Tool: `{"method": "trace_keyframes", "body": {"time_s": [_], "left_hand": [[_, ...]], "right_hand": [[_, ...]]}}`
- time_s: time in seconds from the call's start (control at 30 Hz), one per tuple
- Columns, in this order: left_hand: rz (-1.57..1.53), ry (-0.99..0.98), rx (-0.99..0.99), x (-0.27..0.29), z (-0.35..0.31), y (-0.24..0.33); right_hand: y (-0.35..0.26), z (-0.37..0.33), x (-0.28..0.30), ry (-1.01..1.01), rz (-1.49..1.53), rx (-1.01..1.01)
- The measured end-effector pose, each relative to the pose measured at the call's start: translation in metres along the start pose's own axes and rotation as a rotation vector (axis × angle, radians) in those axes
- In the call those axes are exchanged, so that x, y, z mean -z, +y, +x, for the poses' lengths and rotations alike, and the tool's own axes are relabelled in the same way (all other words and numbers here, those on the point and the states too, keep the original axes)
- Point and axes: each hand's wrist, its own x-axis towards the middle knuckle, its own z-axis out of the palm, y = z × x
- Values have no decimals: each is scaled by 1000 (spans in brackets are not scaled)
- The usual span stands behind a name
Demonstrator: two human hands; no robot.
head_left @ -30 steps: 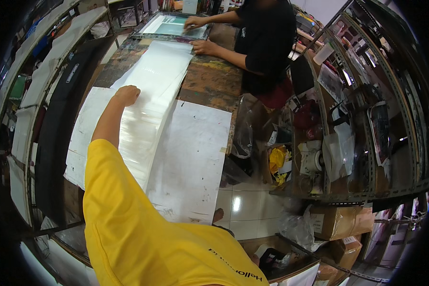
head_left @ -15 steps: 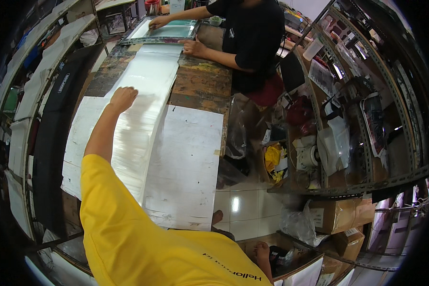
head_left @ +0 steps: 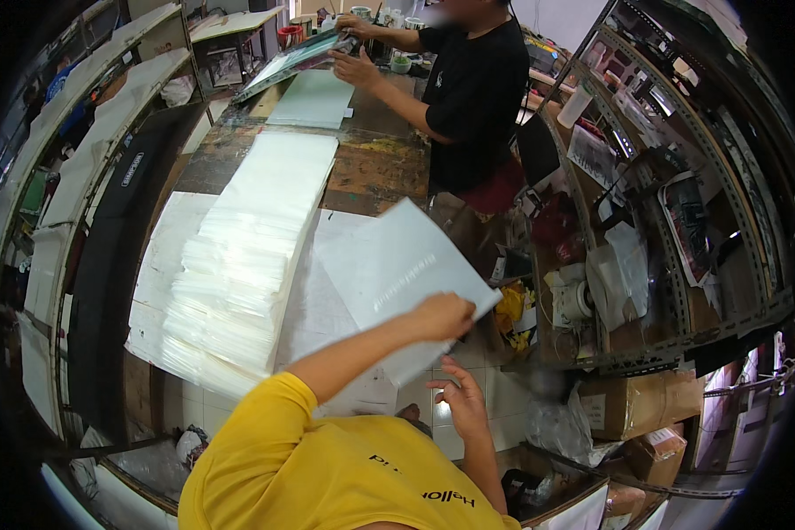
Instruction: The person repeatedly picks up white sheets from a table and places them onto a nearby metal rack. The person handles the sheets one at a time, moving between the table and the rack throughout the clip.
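My left hand (head_left: pixel 444 315) reaches across to the right and grips the edge of a frosted plastic sheet (head_left: pixel 406 252) with pale print on it. The sheet hangs tilted over the right side of the white board (head_left: pixel 353 225). Just below it, my right hand (head_left: pixel 462 397) is raised with fingers apart, holding nothing. A long overlapping stack of similar frosted sheets (head_left: pixel 247 238) runs down the table to the left of my hands.
Across the table a co-worker (head_left: pixel 477 79) in a black shirt tilts up a framed screen (head_left: pixel 296 64). A single frosted sheet (head_left: pixel 309 99) lies beneath it. Metal shelving (head_left: pixel 671 336) and cardboard boxes (head_left: pixel 640 402) stand right; a long black case (head_left: pixel 119 238) stands left.
My left hand has swung from the stack to the right and now carries a sheet. My right hand has risen toward it. The co-worker's screen has been lifted, uncovering a sheet.
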Motion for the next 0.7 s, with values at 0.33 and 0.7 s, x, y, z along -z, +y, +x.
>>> {"method": "trace_keyframes", "body": {"time_s": [0.33, 0.7], "left_hand": [[-294, -19, -105, -39, -52, 25], [-320, 530, 447, 99, -178, -49]], "right_hand": [[61, -50, 56, 451, -323, -78], [135, -151, 163, 873, -365, -231]]}}
